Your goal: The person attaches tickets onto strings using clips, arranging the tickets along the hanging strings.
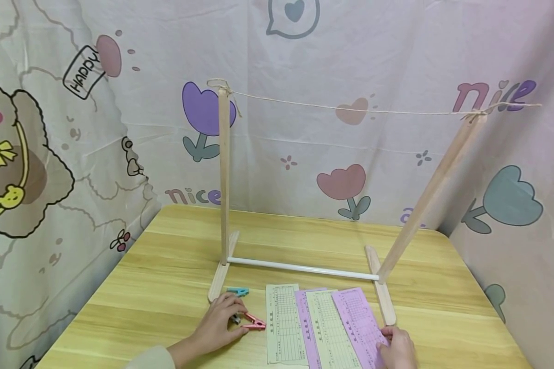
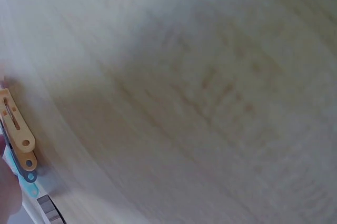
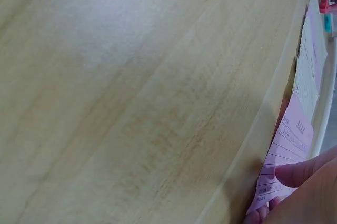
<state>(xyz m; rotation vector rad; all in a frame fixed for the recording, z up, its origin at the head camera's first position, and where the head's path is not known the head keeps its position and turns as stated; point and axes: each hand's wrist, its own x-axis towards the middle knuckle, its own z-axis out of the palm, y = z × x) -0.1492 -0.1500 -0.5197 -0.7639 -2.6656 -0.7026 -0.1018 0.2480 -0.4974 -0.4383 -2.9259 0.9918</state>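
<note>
My left hand [image 1: 219,323] is at the front left of the table, pinching the handles of a pink-red clothespin [image 1: 257,324] between finger and thumb. A teal clothespin [image 1: 238,291] lies just beyond its fingers, and part of a dark clip [image 1: 235,319] shows beneath them. Orange clips [image 2: 17,121] appear at the left edge of the left wrist view. My right hand [image 1: 398,348] holds the edge of the rightmost pink slip [image 1: 357,318], thumb on top and fingertips under it in the right wrist view. Overlapping beside it lie green slips [image 1: 283,323] and another pink slip [image 1: 306,318].
Behind the slips stands a wooden frame, its left post [image 1: 224,179] upright and its right post [image 1: 431,200] leaning outward. A string [image 1: 304,104] joins their tops, and a white rod [image 1: 300,268] joins their bases. Patterned cloth [image 1: 281,56] hangs around the wooden table [image 1: 134,287].
</note>
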